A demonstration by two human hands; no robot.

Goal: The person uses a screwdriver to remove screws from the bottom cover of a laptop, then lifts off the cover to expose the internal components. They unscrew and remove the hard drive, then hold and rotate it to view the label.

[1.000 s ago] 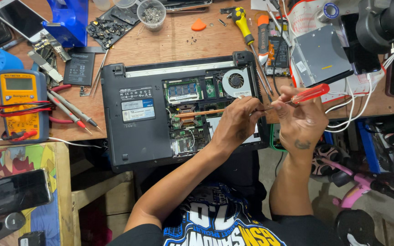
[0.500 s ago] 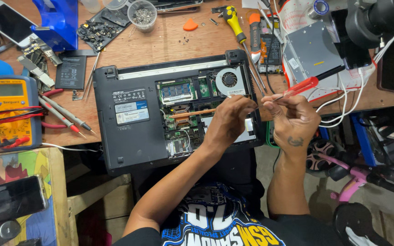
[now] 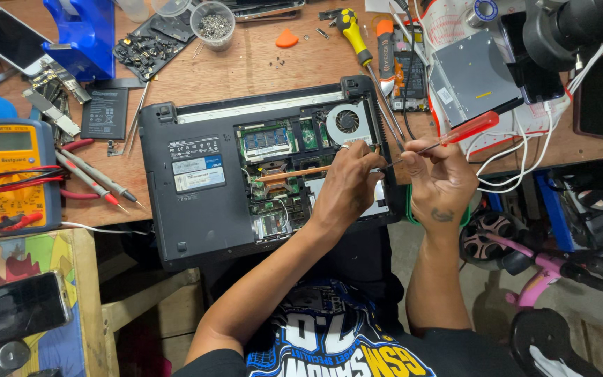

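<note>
While your left hand (image 3: 347,183) rests curled on the right part of the opened laptop (image 3: 197,195), its fingertips pinch something too small to make out, just at the tip of the screwdriver (image 3: 448,136). Your right hand (image 3: 441,183) grips that red-handled screwdriver, fingers closed round its thin shaft, the handle slanting up and to the right, off the laptop's right edge. The laptop lies upside down in the middle of the wooden bench (image 3: 246,70), bottom cover off, with the fan (image 3: 347,121) at its far right corner and a copper pipe (image 3: 291,173) running left from under your left hand. Far of the laptop, a yellow-handled screwdriver (image 3: 354,35) and an orange-handled tool (image 3: 385,45) lie side by side, with a grey drive (image 3: 472,73) to their right. On the left sits a yellow multimeter (image 3: 12,171), its red probes (image 3: 92,178) beside it. A clear cup of screws (image 3: 213,21) stands at the far edge.
</note>
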